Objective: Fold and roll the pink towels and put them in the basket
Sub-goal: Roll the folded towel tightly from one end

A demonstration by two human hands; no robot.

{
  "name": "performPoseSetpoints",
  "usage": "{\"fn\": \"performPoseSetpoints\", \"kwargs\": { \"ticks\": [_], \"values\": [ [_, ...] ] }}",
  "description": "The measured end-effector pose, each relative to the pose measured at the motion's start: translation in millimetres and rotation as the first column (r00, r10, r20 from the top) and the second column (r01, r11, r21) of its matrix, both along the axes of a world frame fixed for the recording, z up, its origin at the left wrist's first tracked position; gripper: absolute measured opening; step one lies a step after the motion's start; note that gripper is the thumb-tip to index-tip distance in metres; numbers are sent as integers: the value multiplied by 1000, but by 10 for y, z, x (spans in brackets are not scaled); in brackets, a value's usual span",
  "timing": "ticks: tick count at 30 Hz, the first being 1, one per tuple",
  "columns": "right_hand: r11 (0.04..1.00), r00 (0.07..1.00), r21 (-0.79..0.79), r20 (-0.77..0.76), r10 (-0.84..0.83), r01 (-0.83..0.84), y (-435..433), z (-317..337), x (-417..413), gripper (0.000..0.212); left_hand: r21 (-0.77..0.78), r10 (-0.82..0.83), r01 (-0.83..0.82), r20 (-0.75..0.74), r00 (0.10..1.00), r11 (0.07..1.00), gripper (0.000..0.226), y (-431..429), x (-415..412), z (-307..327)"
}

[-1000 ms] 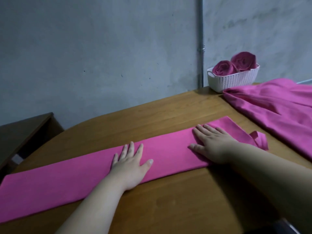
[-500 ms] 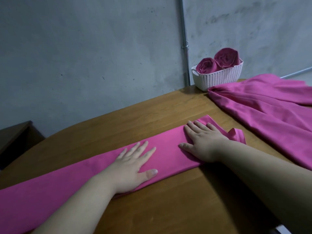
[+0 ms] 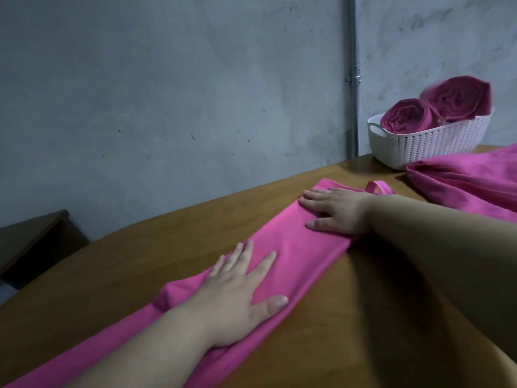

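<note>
A pink towel (image 3: pixel 296 247), folded into a long narrow strip, lies diagonally across the wooden table (image 3: pixel 117 270). My left hand (image 3: pixel 237 298) presses flat on its middle with the fingers spread, and the cloth bunches up just left of the hand. Near the strip's far end my right hand (image 3: pixel 335 211) also lies flat on it. A small loop of fabric sticks up behind that hand. The white woven basket (image 3: pixel 436 144) stands at the table's far right corner and holds two rolled pink towels (image 3: pixel 436 110).
A heap of unfolded pink towels (image 3: pixel 475 183) lies on the table at the right, in front of the basket. A dark wooden piece of furniture (image 3: pixel 33 242) stands beyond the table's left edge. The grey wall with a metal pipe (image 3: pixel 352 79) is close behind.
My left hand has slid right along the strip toward the right hand, pushing up a bump of cloth. The view has shifted closer and leftward.
</note>
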State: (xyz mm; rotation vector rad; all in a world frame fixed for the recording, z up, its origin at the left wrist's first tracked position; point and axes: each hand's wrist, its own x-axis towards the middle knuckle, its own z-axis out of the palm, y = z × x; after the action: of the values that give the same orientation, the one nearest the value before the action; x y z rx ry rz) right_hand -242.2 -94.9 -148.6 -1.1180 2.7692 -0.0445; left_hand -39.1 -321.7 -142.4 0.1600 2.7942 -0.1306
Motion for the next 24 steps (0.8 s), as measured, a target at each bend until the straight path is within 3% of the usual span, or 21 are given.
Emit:
{"fn": "performPoseSetpoints", "kwargs": {
  "ticks": [3,5,8,11,13,17,19,21,24],
  "values": [
    [977,971,-205,-216,-107,62,-3,101,-322,71,22,104,-104,-40,994,994,84,145,-408,-56],
    [858,917,-495,-264,-298,136,8,156,-441,48,37,166,-164,-70,984,986,85,262,-716,-82],
    [583,835,-748,-71,-546,318,67,180,-471,37,59,267,-263,-92,959,963,87,511,-1205,-112],
    [463,777,-751,105,-620,471,164,152,-389,39,83,385,-377,-106,917,922,89,829,-1695,-102],
    [458,762,-730,132,-634,507,204,136,-283,37,86,475,-469,-87,875,879,89,1042,-2012,-80],
    [549,779,-634,139,-612,544,242,137,3,46,167,536,-524,-38,843,835,80,1277,-2376,-7],
    [598,795,-588,137,-590,545,255,135,171,44,295,396,-347,-125,910,890,66,1144,-2314,38],
    [648,827,-558,133,-545,517,239,117,377,41,398,148,-31,-266,953,917,52,828,-2016,87],
    [732,890,-526,120,-439,432,127,62,798,45,253,-146,246,-358,922,935,60,235,-1272,82]
  ]
}}
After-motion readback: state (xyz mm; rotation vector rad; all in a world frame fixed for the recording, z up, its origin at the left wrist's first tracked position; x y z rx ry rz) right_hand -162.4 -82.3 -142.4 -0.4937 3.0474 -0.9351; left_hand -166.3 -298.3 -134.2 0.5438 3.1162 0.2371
